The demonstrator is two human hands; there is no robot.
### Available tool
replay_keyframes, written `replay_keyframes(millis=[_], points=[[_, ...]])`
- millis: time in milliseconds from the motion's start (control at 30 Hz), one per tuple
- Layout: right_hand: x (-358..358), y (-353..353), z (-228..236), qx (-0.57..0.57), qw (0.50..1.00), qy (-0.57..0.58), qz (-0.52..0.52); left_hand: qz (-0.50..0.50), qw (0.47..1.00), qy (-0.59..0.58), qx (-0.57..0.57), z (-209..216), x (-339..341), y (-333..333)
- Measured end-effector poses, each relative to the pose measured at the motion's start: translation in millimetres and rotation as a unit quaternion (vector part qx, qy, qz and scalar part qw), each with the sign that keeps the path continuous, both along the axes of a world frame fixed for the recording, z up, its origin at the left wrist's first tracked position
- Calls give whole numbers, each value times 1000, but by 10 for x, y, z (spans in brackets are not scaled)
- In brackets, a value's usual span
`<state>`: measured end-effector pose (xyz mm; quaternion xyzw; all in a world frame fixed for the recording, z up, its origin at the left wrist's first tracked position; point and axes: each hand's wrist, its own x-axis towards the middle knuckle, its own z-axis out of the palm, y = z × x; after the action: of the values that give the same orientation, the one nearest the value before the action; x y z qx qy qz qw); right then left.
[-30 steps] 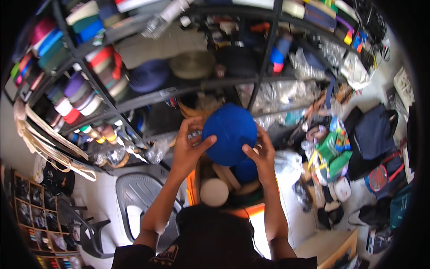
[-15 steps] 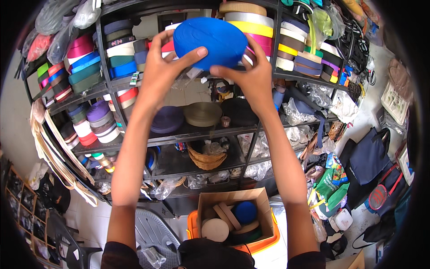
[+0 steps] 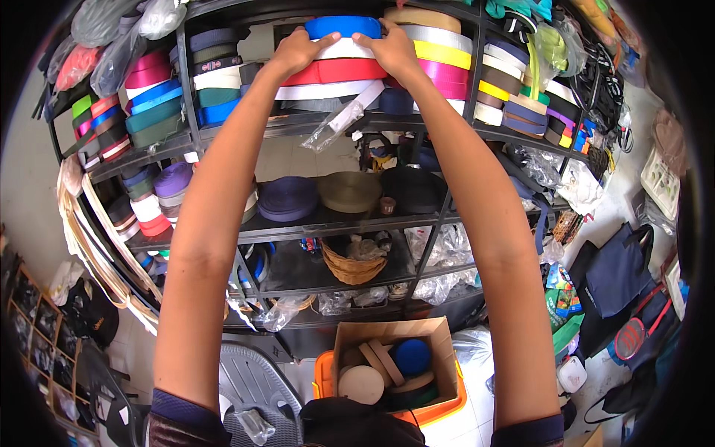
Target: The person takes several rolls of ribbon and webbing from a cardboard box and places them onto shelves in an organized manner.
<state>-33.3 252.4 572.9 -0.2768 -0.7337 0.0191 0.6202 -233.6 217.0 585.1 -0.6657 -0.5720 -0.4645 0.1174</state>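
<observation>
A blue roll of webbing strap (image 3: 342, 27) rests on top of a stack on the upper shelf. My left hand (image 3: 296, 54) grips its left side and my right hand (image 3: 393, 54) its right side, thumbs pointing inward along the front. Under it lie a white roll (image 3: 345, 50) and a wide red roll (image 3: 335, 71), with a white band of strap (image 3: 313, 91) below. My thumbs lie near the seam between the blue and white rolls. Most of my fingers are hidden behind the blue roll. A clear plastic wrapper (image 3: 339, 121) hangs over the shelf front below the stack.
Strap rolls, including a yellow one (image 3: 443, 56), stand close on both sides. Flat rolls (image 3: 287, 199) and a wicker basket (image 3: 351, 262) sit on lower shelves. Below me are a cardboard box (image 3: 436, 365) of rolls in an orange crate (image 3: 324, 376) and a grey chair (image 3: 257, 372).
Both hands have moved the blue roll up and away from me, onto the stack. Earlier it was tilted, its broad round face showing; now its edge faces me and the stack below shows.
</observation>
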Motion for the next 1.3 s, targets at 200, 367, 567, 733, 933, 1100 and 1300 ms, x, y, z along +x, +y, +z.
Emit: replay_keyframes(millis=[200,367,567,733,933,1100,1300], points=[[20,212,-49,-10,998,33,46,-68,990,-127,-2,-102,-5,180],[85,128,134,-126,989,16,73,-33,991,-128,-27,-26,194,120],[-265,12,180,-119,993,-3,19,-53,985,-163,17,0,-73,-179],[-290,166,255,-137,988,-49,-42,-19,993,-119,13,-59,-106,-36],[-229,206,188,-136,986,-45,-83,-9,991,-131,24,-77,-63,289],[-96,246,137,-133,988,-35,-68,-44,995,-42,79,-33,-8,115],[-187,115,169,-166,975,44,144,-15,995,-94,28,15,105,-86]])
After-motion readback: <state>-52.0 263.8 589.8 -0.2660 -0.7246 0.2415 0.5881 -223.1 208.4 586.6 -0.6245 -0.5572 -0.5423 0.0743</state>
